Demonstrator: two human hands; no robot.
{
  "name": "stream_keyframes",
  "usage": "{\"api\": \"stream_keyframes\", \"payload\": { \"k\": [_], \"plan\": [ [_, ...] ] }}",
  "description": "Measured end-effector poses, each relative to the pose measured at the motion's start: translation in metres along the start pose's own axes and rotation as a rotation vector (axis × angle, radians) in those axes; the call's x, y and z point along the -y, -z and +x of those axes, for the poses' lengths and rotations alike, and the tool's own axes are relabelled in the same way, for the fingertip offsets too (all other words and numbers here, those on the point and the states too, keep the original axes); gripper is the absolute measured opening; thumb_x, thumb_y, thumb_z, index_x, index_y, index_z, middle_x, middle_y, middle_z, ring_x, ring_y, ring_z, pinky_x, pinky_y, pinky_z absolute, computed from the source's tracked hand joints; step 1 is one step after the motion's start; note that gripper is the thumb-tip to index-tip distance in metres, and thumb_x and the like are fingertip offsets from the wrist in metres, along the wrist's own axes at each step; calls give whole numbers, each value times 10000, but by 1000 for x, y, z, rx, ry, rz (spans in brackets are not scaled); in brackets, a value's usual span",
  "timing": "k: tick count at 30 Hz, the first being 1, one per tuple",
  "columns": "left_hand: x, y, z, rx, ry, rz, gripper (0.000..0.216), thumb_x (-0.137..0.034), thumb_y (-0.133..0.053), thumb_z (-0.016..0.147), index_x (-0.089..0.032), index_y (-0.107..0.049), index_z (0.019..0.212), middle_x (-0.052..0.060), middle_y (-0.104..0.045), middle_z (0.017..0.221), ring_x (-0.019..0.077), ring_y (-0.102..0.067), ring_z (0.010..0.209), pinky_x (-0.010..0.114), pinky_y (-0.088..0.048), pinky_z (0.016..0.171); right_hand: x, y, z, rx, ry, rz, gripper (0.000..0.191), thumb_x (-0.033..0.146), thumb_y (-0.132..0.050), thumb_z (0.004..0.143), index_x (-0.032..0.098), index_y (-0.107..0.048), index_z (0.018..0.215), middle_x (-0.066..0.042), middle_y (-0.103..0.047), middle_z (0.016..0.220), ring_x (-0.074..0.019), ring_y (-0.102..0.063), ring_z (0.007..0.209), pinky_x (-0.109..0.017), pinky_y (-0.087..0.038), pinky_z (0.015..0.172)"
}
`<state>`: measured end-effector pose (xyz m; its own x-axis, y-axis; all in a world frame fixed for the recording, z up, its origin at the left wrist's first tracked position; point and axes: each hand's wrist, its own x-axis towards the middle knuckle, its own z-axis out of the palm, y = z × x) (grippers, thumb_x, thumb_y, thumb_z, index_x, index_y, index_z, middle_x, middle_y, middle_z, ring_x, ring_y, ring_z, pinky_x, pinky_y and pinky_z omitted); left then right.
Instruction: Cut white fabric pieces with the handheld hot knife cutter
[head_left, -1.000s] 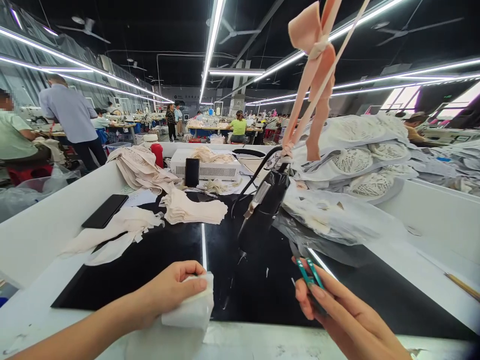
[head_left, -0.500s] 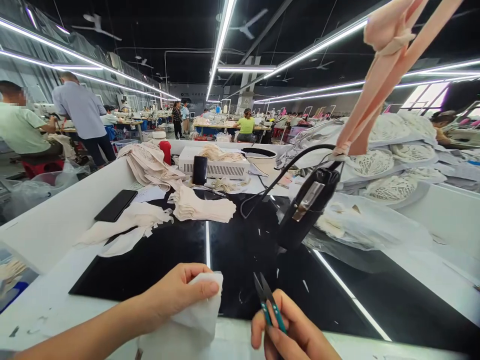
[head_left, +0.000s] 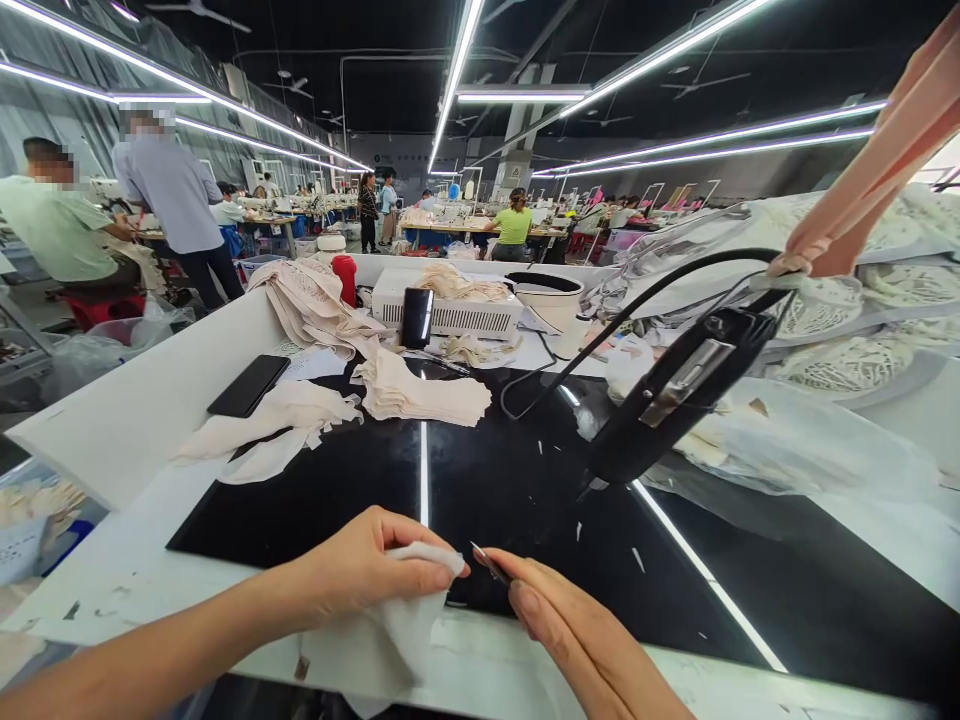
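My left hand point(head_left: 390, 565) pinches a white piece of fabric point(head_left: 409, 625) between thumb and fingers; the cloth hangs down over the front edge of the table. Close to its right, my right hand point(head_left: 559, 610) is closed around thread snips point(head_left: 491, 567). Only the blades show, turned edge-on and pointing left at the fabric's upper corner; the handles are hidden by my fingers. A small gap seems to separate the blade tips from the cloth. Beyond both hands lies a glossy black board point(head_left: 480, 480) scattered with small white scraps.
A black hand-held device point(head_left: 675, 400) hangs from a pink fabric strap point(head_left: 870, 190) at right. Stacked beige fabric pieces point(head_left: 424, 392), a black phone point(head_left: 250, 386) and a white vented box point(head_left: 465, 315) stand farther back. Lace-patterned pieces point(head_left: 825, 345) pile up at right. Several people sit or stand beyond.
My right hand has turned and brought the snips left and up, close to the fabric in my left hand. The view has shifted slightly, and the hanging device tilts more.
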<state>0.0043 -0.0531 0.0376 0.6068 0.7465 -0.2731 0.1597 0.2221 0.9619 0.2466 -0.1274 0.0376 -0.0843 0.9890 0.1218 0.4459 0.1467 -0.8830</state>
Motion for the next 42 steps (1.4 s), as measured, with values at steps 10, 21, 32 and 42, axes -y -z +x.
{"api": "stream_keyframes", "payload": {
  "k": [10,21,32,42],
  "plan": [
    [-1,4,-1,55,-19,44,389,-493,-822,836,-179,-887,1056,46,-820,938,194,-660,860,271,-470,805,-3,2,5,143,134,-213,483,563,-434,1100,321,-773,1344,-72,-837,1135,-274,-806,1047,-332,-682,879],
    [2,5,1,80,-57,122,397,-452,-752,848,-130,-880,1041,50,-753,835,156,-535,751,253,-391,693,-13,-7,8,240,137,-150,395,424,-454,1127,329,-733,1389,-40,-800,1085,-206,-773,1016,-284,-616,923],
    [0,2,-1,74,-72,152,347,-402,-719,876,-136,-882,1027,47,-759,836,159,-545,748,257,-385,689,-9,-9,8,239,78,-121,423,503,-440,1124,321,-764,1326,-38,-797,1091,-210,-763,1028,-285,-598,910],
    [-1,1,-3,76,-58,167,355,-429,-729,886,-157,-884,1054,70,-822,958,195,-628,808,275,-428,735,-16,-11,14,293,100,-139,478,556,-405,1117,275,-786,1182,-55,-799,1049,-220,-763,972,-312,-593,866]
  ]
}}
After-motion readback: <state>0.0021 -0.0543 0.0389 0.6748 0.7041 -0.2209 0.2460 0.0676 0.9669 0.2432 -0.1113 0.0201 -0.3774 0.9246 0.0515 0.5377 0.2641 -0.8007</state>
